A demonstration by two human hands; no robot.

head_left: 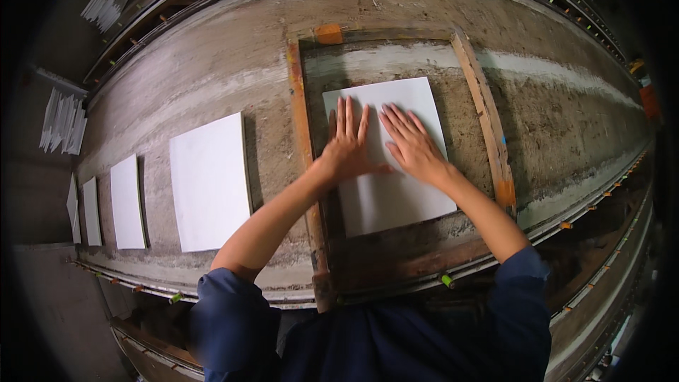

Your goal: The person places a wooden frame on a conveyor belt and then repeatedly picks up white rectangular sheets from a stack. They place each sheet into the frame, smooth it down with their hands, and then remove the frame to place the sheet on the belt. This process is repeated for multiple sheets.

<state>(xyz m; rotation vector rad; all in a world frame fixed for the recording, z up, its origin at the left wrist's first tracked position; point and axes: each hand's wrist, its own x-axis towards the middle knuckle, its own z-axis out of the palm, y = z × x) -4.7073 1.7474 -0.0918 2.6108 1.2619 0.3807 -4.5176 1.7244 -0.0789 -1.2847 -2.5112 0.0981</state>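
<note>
Both my hands lie flat on a white rectangular sheet point(403, 201), fingers stretched out. My left hand point(346, 147) rests on its left half with the fingers spread, thumb pointing right. Beside it, on the upper right part, my right hand point(411, 140) lies with its fingers closer together. Around the sheet stands a wooden screen-printing-like frame point(484, 110), worn and stained, with an orange patch on its top bar. The sheet sits inside the frame, on the long stained table point(566, 110).
Left of the frame, a row of white sheets, including a large one point(210, 180) and a narrower one point(128, 201), lies along the table. Stacks of white sheets point(64, 122) are at the far left. Rails with green and orange clips point(447, 281) edge the table.
</note>
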